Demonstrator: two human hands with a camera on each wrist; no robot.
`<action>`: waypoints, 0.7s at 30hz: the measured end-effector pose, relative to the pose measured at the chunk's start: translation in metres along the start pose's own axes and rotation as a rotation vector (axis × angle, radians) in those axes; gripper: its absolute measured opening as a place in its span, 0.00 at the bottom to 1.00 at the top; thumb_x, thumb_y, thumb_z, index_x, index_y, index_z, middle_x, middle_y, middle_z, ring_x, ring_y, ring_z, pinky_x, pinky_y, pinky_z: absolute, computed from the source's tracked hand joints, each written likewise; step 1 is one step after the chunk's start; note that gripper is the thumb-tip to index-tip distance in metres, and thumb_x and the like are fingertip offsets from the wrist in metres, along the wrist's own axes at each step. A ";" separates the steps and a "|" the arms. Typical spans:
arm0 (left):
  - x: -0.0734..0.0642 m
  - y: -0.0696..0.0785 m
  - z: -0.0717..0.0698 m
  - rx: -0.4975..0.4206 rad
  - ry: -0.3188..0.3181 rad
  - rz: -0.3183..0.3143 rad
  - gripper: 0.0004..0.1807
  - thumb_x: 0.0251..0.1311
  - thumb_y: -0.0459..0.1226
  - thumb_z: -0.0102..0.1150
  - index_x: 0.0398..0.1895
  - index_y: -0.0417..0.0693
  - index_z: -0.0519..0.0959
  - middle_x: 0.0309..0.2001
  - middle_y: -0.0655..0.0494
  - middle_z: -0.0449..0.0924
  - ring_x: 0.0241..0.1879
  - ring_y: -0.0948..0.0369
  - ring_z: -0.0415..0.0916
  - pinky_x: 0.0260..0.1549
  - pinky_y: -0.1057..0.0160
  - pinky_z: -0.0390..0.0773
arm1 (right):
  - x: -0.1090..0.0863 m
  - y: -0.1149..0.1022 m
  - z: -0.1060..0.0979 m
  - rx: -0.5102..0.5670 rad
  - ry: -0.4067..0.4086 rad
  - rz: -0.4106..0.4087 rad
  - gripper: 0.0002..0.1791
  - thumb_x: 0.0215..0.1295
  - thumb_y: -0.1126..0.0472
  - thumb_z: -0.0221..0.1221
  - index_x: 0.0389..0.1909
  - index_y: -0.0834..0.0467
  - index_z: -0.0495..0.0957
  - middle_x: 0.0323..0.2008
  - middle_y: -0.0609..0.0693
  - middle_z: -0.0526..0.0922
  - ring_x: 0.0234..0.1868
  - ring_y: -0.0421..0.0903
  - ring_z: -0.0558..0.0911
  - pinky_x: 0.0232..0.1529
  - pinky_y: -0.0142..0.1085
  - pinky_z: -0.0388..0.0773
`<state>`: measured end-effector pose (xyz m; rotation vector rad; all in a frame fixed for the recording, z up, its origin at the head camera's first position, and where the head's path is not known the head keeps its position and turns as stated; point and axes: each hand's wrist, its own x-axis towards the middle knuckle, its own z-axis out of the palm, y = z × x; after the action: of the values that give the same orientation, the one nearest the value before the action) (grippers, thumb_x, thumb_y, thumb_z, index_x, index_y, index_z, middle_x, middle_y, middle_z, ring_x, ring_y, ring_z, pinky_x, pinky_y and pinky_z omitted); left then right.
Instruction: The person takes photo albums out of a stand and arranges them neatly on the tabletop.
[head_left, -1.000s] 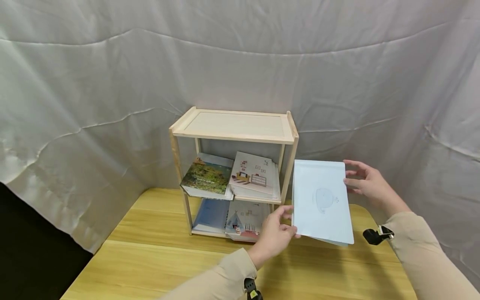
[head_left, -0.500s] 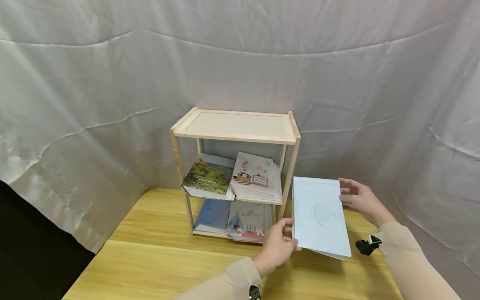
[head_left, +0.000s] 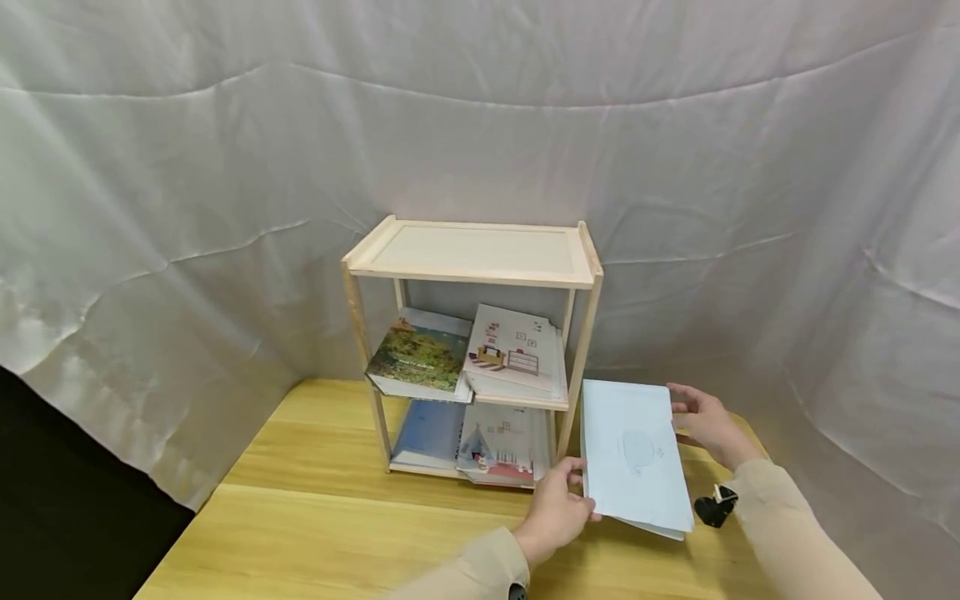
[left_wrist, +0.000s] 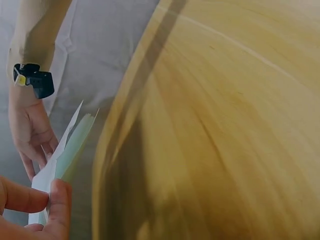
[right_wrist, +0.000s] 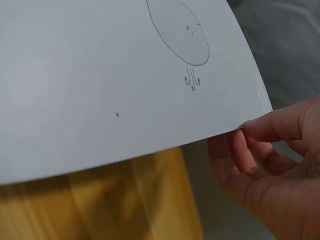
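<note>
A thin light blue booklet with a faint whale drawing is held tilted over the table, just right of the shelf. At its lower left edge my left hand pinches it between thumb and fingers. My right hand grips the upper right edge, thumb on the cover and fingers behind. The right wrist view shows the right thumb pressing the booklet's rim, its cover filling much of the frame. From the left wrist, the booklet's pages appear slightly fanned apart.
A small wooden shelf stands on the wooden table. Its middle level bears a photo album and a white illustrated book. Below lie a blue book and a tent-picture book. Grey curtain hangs behind.
Both hands have lowered the booklet toward the table, close beside the shelf's right side. The right hand has moved down and to the left. The shelf's books stay in place.
</note>
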<state>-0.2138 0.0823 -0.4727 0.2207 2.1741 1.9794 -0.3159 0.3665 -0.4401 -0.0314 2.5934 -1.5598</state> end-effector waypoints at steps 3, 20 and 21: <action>0.000 -0.006 0.002 0.011 0.001 -0.003 0.32 0.54 0.17 0.58 0.64 0.42 0.73 0.47 0.49 0.74 0.26 0.58 0.82 0.24 0.68 0.83 | 0.001 0.008 0.006 0.012 0.007 0.023 0.41 0.69 0.73 0.51 0.79 0.63 0.45 0.56 0.65 0.70 0.49 0.52 0.77 0.46 0.44 0.82; 0.004 -0.034 0.010 0.006 0.019 -0.030 0.32 0.51 0.14 0.55 0.61 0.39 0.72 0.43 0.48 0.73 0.24 0.57 0.81 0.28 0.63 0.87 | 0.009 0.036 0.033 -0.006 0.059 0.101 0.39 0.64 0.75 0.53 0.76 0.67 0.52 0.49 0.64 0.70 0.34 0.49 0.75 0.26 0.38 0.73; 0.004 -0.035 0.009 0.009 0.020 -0.031 0.32 0.50 0.14 0.56 0.61 0.38 0.73 0.42 0.48 0.73 0.24 0.57 0.81 0.28 0.63 0.87 | 0.009 0.037 0.035 0.004 0.056 0.109 0.39 0.64 0.75 0.52 0.76 0.67 0.52 0.50 0.64 0.70 0.33 0.49 0.74 0.25 0.38 0.72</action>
<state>-0.2146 0.0886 -0.5087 0.1682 2.1851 1.9641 -0.3195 0.3525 -0.4902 0.1528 2.5852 -1.5502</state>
